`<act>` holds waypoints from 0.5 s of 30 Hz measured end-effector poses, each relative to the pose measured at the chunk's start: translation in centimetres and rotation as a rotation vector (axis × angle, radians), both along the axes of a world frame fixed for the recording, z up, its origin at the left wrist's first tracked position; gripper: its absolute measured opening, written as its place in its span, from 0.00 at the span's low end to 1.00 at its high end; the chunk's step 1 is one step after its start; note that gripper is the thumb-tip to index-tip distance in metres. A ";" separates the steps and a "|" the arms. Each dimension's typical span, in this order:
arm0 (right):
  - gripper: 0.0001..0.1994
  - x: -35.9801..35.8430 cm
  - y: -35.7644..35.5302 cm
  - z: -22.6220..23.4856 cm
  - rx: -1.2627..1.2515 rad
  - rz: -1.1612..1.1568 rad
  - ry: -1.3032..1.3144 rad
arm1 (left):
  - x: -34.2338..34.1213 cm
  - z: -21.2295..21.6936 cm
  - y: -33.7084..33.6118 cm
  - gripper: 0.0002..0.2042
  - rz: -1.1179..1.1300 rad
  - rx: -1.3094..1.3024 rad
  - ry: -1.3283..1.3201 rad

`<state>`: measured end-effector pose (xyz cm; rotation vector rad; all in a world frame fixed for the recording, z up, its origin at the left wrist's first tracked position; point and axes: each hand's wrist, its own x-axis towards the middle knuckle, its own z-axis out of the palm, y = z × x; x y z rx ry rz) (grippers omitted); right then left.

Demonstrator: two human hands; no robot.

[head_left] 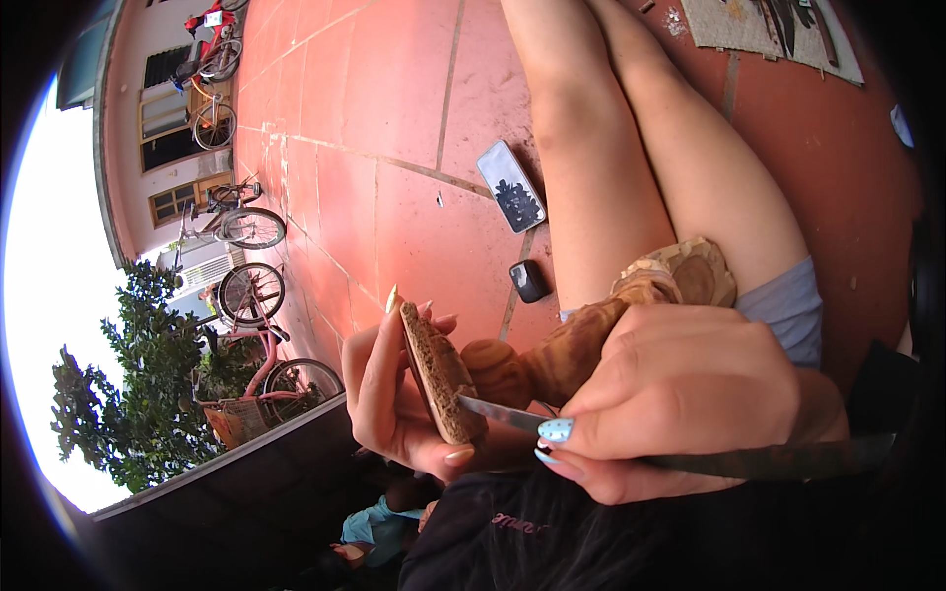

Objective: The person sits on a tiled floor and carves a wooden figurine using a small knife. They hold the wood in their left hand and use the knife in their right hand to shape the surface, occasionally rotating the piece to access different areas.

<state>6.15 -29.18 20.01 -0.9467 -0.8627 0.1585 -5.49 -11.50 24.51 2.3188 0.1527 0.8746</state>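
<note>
A carved piece of striped brown wood (pixel 572 345) lies across my lap, with a rounded knob at its left and a pale, rough-chipped end (pixel 702 271) by my thigh. At its left end is a flat, round-edged piece with a coarse brown face (pixel 434 374). My left hand (pixel 389 394) is closed around this flat piece, thumb below and fingers behind. In my right hand (pixel 680 404) is a long thin metal blade (pixel 503 414), pinched between thumb and fingers. Its tip touches the coarse face; its dark rear end sticks out to the right.
A phone (pixel 512 187) and a small black case (pixel 529 281) lie on the red tiled floor beside my legs. At the upper right, dark tools rest on a pale mat (pixel 774 30). Several bicycles (pixel 251 227) stand along the left. Another person in a blue top (pixel 374 522) is at the bottom.
</note>
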 end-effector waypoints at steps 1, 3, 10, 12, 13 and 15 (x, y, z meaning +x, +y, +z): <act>0.14 -0.2 0.1 -0.1 -0.003 -0.003 -0.004 | -0.2 0.0 0.2 0.49 0.000 -0.001 0.020; 0.15 -0.2 0.1 0.1 -0.018 -0.011 -0.017 | -0.2 0.1 0.6 0.51 -0.024 -0.005 0.039; 0.08 -0.1 0.6 0.8 -0.030 0.117 0.108 | 0.8 3.5 0.0 0.41 0.022 0.005 0.194; 0.05 -1.5 0.9 -0.7 0.038 0.121 0.261 | 0.5 4.0 0.2 0.39 -0.004 0.007 0.202; 0.07 -2.4 1.2 -0.1 0.030 0.114 0.483 | 0.4 3.9 0.2 0.38 -0.014 -0.001 0.205; 0.11 -3.0 1.5 0.1 0.002 0.090 0.643 | 0.2 4.0 0.4 0.40 0.002 0.011 0.216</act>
